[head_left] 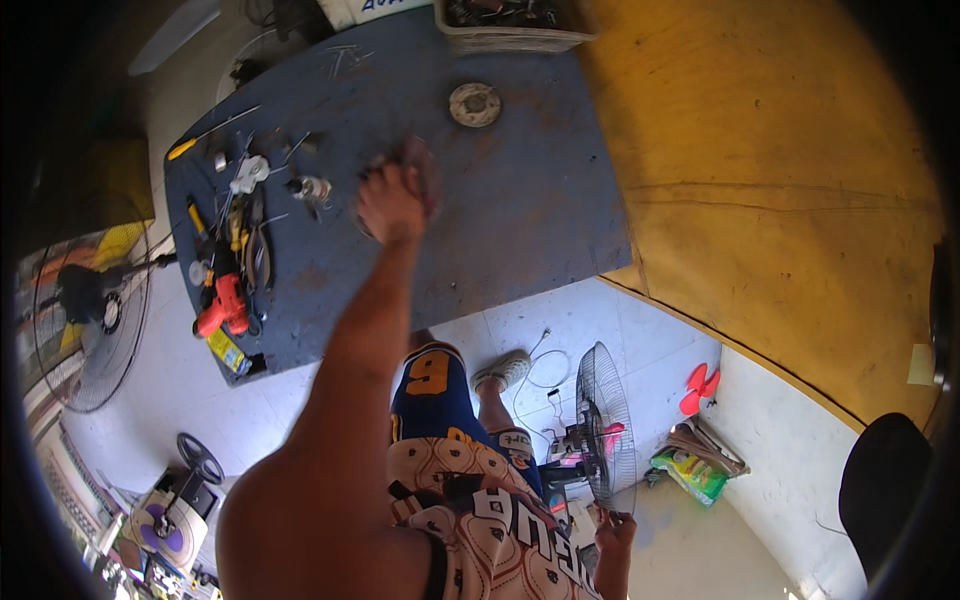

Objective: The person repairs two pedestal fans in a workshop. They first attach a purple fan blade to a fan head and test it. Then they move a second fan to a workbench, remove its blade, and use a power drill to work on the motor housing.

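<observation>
My left hand (390,203) is over the middle of the blue tabletop (470,245), smeared by motion. Its fingers curl over a dark reddish cloth (422,165), which is blurred and partly covered by the hand. Just left of it lies a small clear bottle or jar with a dark top (312,188). Low at the right, my right hand (615,530) is closed on the rim of a fan's black wire guard (607,400). That fan stands beside my legs, and a bit of pink shows at its hub.
Pliers (258,255), a red power tool (228,305) and a yellow-handled screwdriver (185,148) crowd the table's left side. A round dusty disc (474,104) and a filled bin (515,38) sit farther back. Another fan (95,300) stands left; a yellow panel (770,180) borders the right.
</observation>
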